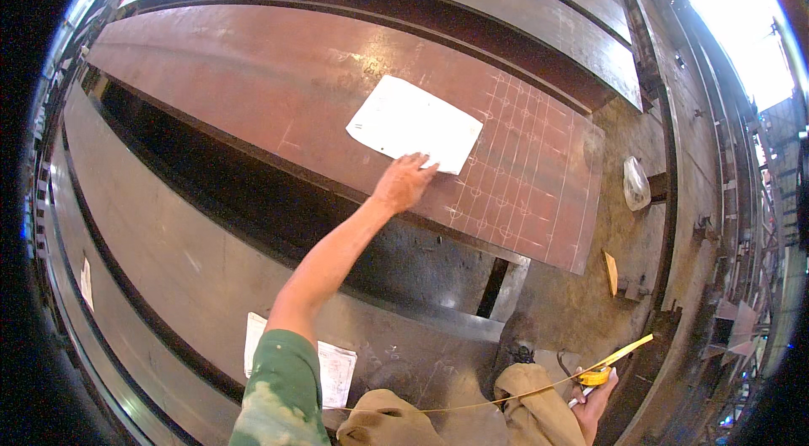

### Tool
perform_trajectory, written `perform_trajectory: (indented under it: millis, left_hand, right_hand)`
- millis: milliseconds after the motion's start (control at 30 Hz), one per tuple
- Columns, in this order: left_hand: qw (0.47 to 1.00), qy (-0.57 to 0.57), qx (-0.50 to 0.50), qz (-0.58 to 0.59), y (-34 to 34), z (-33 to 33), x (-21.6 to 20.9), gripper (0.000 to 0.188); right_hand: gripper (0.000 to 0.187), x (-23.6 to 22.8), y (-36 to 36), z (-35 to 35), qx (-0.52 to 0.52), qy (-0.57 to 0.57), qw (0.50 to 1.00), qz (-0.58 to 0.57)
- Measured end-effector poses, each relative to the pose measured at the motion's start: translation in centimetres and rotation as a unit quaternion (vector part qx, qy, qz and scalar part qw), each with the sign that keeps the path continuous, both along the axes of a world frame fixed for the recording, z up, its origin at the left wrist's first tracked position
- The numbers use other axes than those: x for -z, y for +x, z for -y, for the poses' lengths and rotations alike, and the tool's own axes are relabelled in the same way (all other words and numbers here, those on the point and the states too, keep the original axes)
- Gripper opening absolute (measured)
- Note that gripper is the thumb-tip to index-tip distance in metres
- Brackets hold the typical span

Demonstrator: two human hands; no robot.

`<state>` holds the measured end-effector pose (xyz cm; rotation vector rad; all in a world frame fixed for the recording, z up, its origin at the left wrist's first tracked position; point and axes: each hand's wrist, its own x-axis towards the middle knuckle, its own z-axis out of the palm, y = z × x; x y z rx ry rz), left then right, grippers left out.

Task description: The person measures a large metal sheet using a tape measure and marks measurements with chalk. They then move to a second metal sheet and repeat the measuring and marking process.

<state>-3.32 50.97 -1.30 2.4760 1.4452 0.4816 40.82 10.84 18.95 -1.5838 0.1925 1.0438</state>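
Note:
My left hand (406, 183) reaches out to the near edge of a white paper sheet (417, 122). Its fingers are apart and rest on that edge. Under the sheet is a reddish-brown steel beam (253, 67), whose right end carries a chalk-line grid with small circled marks (514, 151). Low at the right, my right hand (597, 405) is closed around a yellow tape measure (594, 376), with a thin white stick, its kind unclear, also in the fingers. The tape's yellow blade (628, 349) sticks out to the upper right, and a thin strip runs leftward across my knees.
More papers (337, 374) lie on the grey steel beam (211, 252) close to me. Dark gaps separate the parallel beams. On the floor at the right are a clear plastic bag (636, 183) and a yellowish wedge-shaped piece (611, 273), beside a long steel rail (670, 218).

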Motion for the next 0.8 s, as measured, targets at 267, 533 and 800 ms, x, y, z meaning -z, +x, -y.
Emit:
perform_trajectory:
  millis: [267, 533, 800]
  left_hand:
    - [0.996, -0.046, 0.043, -0.067, 3.0, 2.2, 1.1, 0.037]
    - [0.994, -0.073, -0.043, -0.065, 2.9, 3.5, 0.4, 0.044]
    - [0.987, -0.104, -0.042, -0.115, 3.2, 3.6, 1.1, 0.054]
  right_hand:
    - [0.049, 2.8, 3.4, 3.8, -0.055, -0.01, 0.997, 0.051]
    - [0.054, 0.1, 1.8, 2.7, -0.148, 0.003, 0.989, -0.009]
    - [0.043, 1.6, 2.3, 3.4, -0.121, 0.009, 0.992, 0.036]
